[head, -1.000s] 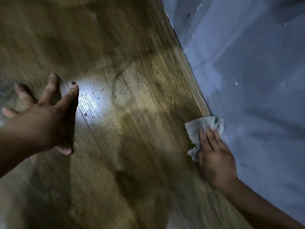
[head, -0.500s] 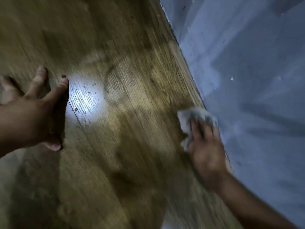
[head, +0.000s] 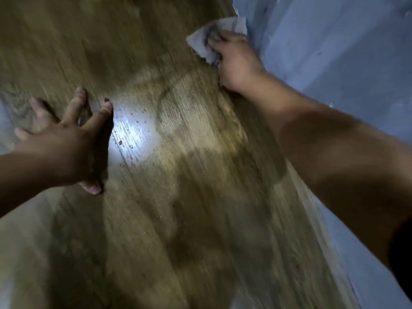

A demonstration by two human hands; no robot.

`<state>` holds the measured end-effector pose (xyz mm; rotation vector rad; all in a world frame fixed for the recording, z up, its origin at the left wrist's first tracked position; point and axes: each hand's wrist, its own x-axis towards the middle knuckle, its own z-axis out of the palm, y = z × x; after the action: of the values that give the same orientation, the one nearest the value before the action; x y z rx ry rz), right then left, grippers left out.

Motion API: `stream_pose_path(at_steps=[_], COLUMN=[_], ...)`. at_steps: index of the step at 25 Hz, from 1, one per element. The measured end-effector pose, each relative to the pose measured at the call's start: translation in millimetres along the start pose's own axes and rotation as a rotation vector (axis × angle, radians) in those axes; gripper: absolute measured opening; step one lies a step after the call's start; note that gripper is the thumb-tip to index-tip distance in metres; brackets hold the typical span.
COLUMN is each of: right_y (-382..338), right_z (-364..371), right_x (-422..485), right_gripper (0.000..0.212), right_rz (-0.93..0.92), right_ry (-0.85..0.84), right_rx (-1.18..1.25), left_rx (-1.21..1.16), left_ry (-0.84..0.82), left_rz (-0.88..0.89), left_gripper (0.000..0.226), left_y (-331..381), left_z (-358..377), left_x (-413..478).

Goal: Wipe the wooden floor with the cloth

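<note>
right hand [head: 236, 61] on cloth [head: 200, 44] at wall [head: 334, 52] edge, grip unclear | left hand [head: 64, 148] fingers [head: 73, 108] splayed on floor [head: 178, 219]

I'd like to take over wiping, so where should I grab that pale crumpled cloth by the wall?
Take the pale crumpled cloth by its bunched edge sticking out left of the right hand, coming from the wooden floor side, since the blue-grey wall closes off the other side.

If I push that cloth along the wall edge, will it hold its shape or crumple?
Probably floppy: the cloth lies crumpled under the right hand. It looks thin, so likely light, and should slide on the glossy floor. Droplets suggest it may get damp and drag.
</note>
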<state>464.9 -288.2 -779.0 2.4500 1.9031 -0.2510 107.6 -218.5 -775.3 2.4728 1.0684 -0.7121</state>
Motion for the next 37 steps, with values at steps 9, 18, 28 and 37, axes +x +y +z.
stream_pose_path(at_steps=[9, 18, 28, 37], right_y=[-29.8, -39.3, -62.3, -80.2], right_z=[29.1, -13.6, 16.4, -11.3], right_x=[-254.6, 88.1, -141.7, 164.1], right_gripper=[0.059, 0.055, 0.053, 0.063], right_rz=[0.143, -0.042, 0.061, -0.069], right_ry=[-0.137, -0.041, -0.084, -0.096], right_rx=[0.139, 0.012, 0.192, -0.026], left_rx=[0.022, 0.041, -0.027, -0.039], left_ry=[-0.171, -0.246, -0.262, -0.257], left_rz=[-0.104, -0.111, -0.113, -0.107], left_gripper=[0.166, 0.162, 0.159, 0.159], left_y=[25.5, 32.9, 28.9, 30.7], left_z=[-18.6, -30.8, -33.7, -33.7], left_x=[-16.2, -19.1, -19.5, -21.5])
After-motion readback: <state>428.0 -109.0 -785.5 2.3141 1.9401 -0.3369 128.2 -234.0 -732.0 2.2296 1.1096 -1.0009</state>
